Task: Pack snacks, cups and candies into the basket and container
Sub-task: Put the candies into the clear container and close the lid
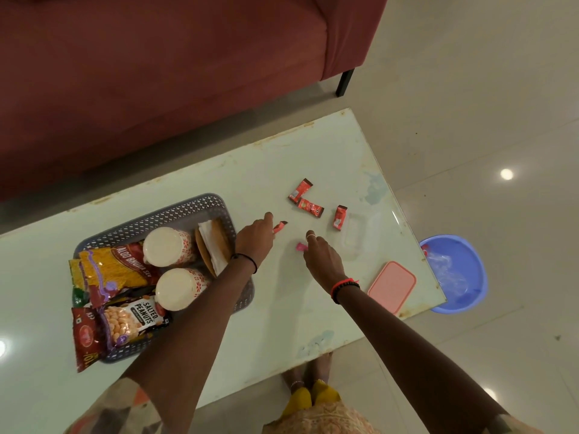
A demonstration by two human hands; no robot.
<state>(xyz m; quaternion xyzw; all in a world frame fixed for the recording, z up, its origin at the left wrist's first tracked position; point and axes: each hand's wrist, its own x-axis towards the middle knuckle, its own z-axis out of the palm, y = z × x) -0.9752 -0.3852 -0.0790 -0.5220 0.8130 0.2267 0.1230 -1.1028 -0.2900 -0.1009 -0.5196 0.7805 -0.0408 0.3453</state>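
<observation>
Head view: we find the left hand (255, 238) pinching a red candy (279, 227) and the right hand (322, 258) pinching a pink candy (300, 246). We advise dropping both into the clear container (354, 234) nearby.

Glossy film, plastic and paper on a smooth, worn tabletop.
The table (282, 308) is smooth and pale with a soft sheen, and its edges are stained. Just beyond the left fingers (268, 217) and right fingers (310, 235) lie candies (308, 206) in shiny red wrappers. Past the right fingers are a clear plastic container (355, 236) and a matt pink plastic lid (391, 285). Behind the left fingers, a perforated plastic basket (188, 208) holds glossy film snack packets (119, 267) and paper cups (167, 250).
</observation>
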